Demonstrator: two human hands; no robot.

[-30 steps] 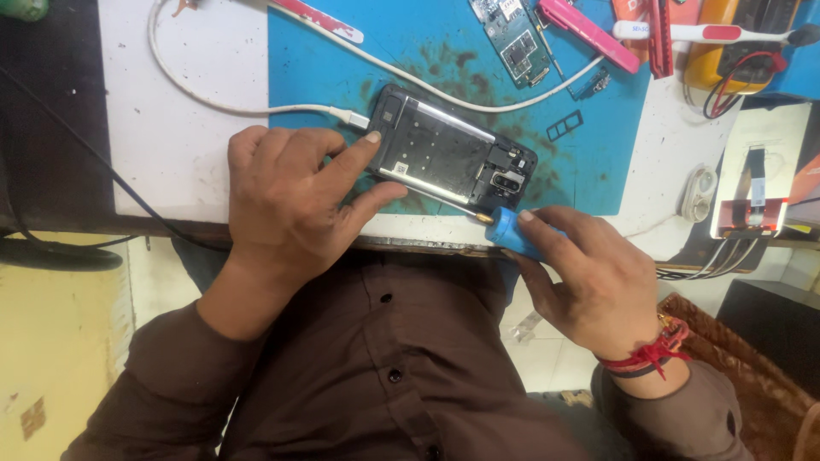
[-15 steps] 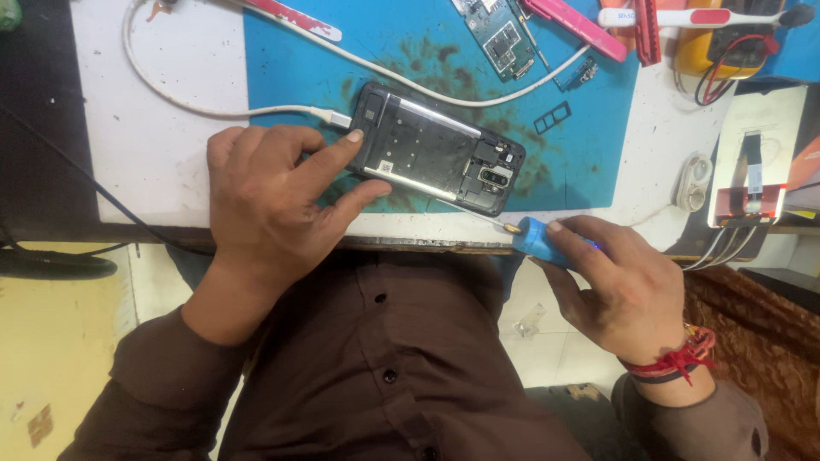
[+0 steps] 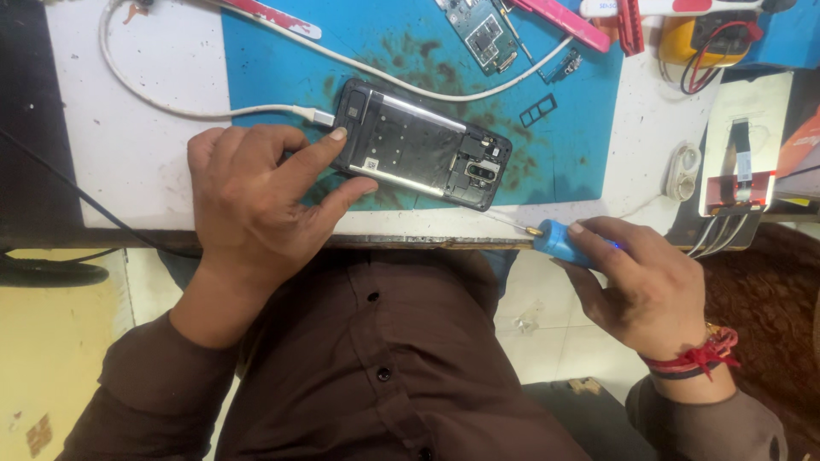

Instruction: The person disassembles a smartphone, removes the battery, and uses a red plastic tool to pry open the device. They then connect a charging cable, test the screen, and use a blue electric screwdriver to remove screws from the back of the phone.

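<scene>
A: What does the left hand rest on?

B: It pins down an opened phone, a dark rectangular body with its back cover off, lying slantwise on a blue mat. The forefinger presses the phone's upper left corner and the thumb presses its lower edge, so the hand pinches that end between them; the other fingers curl on the white tabletop.

A: How does the inside of the phone look?

B: Mostly flat black, with a dull silvery strip along the top and bottom and a small round camera part near the right end. A smooth white cable ends right at the phone's left corner, under the forefinger.

A: And the right hand?

B: It is closed around a screwdriver with a bright blue handle, a brass-coloured collar and a thin steel shaft. The tip points at the phone's lower right corner but lies just short of it, over the table's worn front edge. A red thread band wraps the wrist.

A: The mat itself?

B: Matte blue with dark smudges. On it lie a green circuit board, a small black tray frame and a pink flat tool
</scene>
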